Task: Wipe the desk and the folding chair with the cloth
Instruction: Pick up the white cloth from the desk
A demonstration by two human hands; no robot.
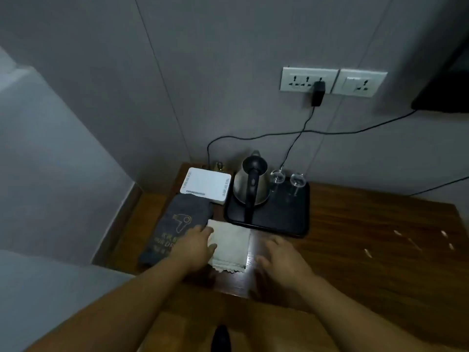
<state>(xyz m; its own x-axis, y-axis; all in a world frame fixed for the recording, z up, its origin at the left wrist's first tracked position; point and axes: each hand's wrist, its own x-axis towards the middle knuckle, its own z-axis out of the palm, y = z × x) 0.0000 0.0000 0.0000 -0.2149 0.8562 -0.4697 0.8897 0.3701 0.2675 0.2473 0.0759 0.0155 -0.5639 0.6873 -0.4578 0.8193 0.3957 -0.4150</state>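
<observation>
A pale folded cloth [231,243] with a zigzag front edge lies flat on the dark wooden desk [368,250], just in front of the black tray. My left hand [198,243] rests on the cloth's left edge, fingers spread over it. My right hand [281,257] hovers open just right of the cloth, close to the desk top, with nothing in it. The folding chair is not in view.
A black tray [291,214] holds a steel kettle [251,184] and two glasses [297,180]. A white router [206,184] and a grey hair-dryer bag [175,224] sit at the left. Cables run to wall sockets [308,78]. Small pale scraps [416,243] lie on the desk's right side.
</observation>
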